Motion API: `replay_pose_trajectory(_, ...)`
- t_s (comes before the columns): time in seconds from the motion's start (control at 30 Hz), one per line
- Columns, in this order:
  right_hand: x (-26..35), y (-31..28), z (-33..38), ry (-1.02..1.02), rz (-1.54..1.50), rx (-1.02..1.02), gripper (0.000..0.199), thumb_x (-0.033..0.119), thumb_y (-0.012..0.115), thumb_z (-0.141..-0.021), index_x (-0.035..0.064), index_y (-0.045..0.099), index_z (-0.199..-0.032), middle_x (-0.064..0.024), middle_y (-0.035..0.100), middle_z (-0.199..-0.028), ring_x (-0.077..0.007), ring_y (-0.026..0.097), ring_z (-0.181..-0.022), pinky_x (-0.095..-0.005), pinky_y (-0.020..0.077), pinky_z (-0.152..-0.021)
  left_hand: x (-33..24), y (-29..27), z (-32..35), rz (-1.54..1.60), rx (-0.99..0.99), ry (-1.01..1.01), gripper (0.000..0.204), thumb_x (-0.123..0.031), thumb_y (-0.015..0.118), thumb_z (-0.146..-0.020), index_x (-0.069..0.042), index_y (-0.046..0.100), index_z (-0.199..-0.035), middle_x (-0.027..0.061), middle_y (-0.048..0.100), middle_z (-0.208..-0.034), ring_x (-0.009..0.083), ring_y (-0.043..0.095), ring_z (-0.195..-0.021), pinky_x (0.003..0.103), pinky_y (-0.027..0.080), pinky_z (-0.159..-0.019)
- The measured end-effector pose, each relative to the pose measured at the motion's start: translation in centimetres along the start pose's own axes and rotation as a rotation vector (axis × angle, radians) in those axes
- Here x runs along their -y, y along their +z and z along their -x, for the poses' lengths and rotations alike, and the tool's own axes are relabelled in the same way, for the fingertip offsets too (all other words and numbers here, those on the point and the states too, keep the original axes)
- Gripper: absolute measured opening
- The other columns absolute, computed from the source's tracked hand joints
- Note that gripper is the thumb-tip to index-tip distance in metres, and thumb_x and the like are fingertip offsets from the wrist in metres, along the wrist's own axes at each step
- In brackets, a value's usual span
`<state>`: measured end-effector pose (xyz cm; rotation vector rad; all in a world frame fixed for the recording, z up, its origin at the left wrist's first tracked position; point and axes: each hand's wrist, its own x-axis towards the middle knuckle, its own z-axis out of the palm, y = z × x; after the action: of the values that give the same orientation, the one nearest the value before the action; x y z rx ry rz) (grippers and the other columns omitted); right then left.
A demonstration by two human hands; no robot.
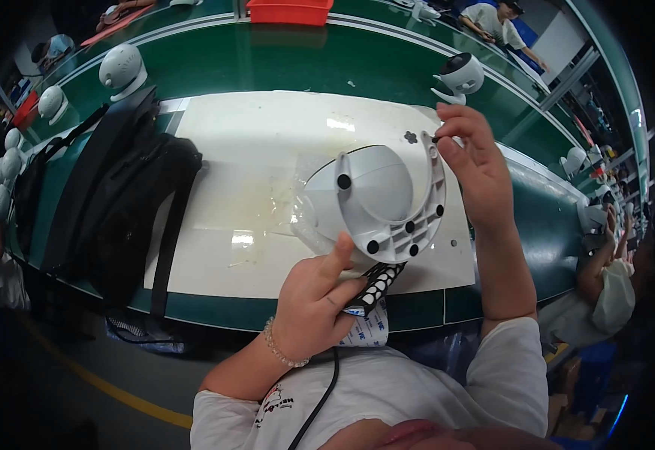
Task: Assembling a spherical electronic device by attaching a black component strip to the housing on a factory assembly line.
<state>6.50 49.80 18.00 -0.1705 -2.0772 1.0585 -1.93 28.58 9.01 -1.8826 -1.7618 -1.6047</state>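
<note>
My left fingers (339, 256) grip the sheet (381, 285), five pads (344, 181) sit on the stand (355, 214) beyond them, and my right fingers (468, 126) pinch what seems a sixth, not yet placed.

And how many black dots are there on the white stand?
5 dots show on the stand: one on its left arm, one at lower left, two close together at the bottom, one at lower right. Another may be hidden near the right hand.

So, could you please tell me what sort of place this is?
Probably a factory assembly line: similar rounded white devices stand on long green work surfaces, with other people beside them.
</note>
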Motion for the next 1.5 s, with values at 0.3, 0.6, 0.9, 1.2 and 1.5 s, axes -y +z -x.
replay_pose_trajectory(0.3, -1.0, -1.0, 0.8, 0.21, -0.112, 0.12, 0.01, 0.009, 0.046, -0.085, 0.0031, 0.054, -0.089, -0.0067, 0.046, -0.112, -0.0222, 0.035, -0.118, -0.0318, 0.0277, -0.095, 0.0, 0.7, 0.2, -0.04, -0.017, -0.044, 0.031, 0.001, 0.061, -0.05, -0.002, 0.062, -0.081, 0.0178, 0.033, -0.135, 0.0251, 0.057, -0.082, 0.034, 0.044, -0.067)
replay_pose_trajectory(0.6, -2.2, -0.7, 1.5, -0.427, 0.662, -0.056, 0.01, 0.009, 0.059, -0.075, 0.0081, 0.061, -0.084, -0.0043, 0.059, -0.1, -0.025, 0.05, -0.104, -0.0355, 0.0354, -0.086, 0.4, 0.8, 1.0, -0.069, 0.016, -0.046, 0.03, 0.003, 0.06, -0.05, -0.001, 0.063, -0.08, 0.0185, 0.03, -0.137, 0.0239, 0.057, -0.083, 0.033, 0.044, -0.066)
replay_pose_trajectory(0.9, -2.8, -2.2, 1.9, -0.112, 0.289, 0.142, 0.038, 0.035, 0.048, -0.087, 0.0042, 0.057, -0.108, -0.0109, 0.054, -0.113, -0.0142, 0.055, -0.081, -0.0251, 0.0411, -0.065, 0.9, 0.9, 1.1, -0.081, 0.033, -0.052, 0.034, 0.002, 0.059, -0.047, 0.0, 0.065, -0.081, 0.019, 0.023, -0.14, 0.0238, 0.058, -0.08, 0.032, 0.044, -0.065)
replay_pose_trajectory(1.2, -3.6, -0.2, -2.8, 0.603, -0.674, 0.282, 0.028, 0.023, 0.045, -0.089, -0.0019, 0.056, -0.086, -0.0079, 0.059, -0.066, -0.0096, 0.053, -0.053, -0.0197, 0.0413, -0.047, 1.1, -0.1, 1.7, -0.091, 0.074, -0.06, 0.033, -0.005, 0.067, -0.053, -0.004, 0.065, -0.085, 0.017, 0.033, -0.136, 0.0295, 0.055, -0.089, 0.033, 0.045, -0.065)
replay_pose_trajectory(1.5, -19.0, -1.3, -10.0, -0.277, 0.82, -0.023, 0.019, 0.007, 0.059, -0.072, 0.0106, 0.059, -0.091, -0.0055, 0.06, -0.084, -0.0215, 0.054, -0.085, -0.0311, 0.0428, -0.076, 0.0, 0.6, 0.6, -0.09, 0.19, -0.111, 0.03, 0.0, 0.068, -0.054, -0.002, 0.062, -0.083, 0.0156, 0.042, -0.129, 0.0285, 0.052, -0.09, 0.033, 0.043, -0.067)
